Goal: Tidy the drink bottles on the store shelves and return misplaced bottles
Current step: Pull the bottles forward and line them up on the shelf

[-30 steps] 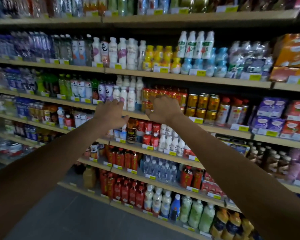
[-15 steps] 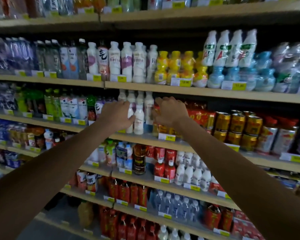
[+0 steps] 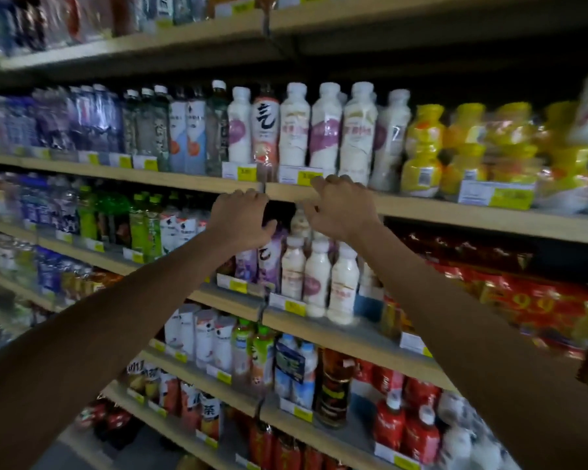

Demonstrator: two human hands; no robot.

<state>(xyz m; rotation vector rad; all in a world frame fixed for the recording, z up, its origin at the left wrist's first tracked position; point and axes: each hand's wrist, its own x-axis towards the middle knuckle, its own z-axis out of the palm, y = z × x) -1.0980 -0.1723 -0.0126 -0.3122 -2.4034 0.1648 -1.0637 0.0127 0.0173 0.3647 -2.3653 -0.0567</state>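
Store shelves (image 3: 184,180) stand crammed. Left grip (image 3: 240,215) and right grip (image 3: 342,208) curl at the shelf lip (image 3: 455,215), clasping what, I cannot tell. White bottles (image 3: 316,269) crowd just below the lip; blind reaching may topple them.

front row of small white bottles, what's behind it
One more white bottle shows behind the front row, beside the right hand. Anything deeper is covered by that hand and shadow.
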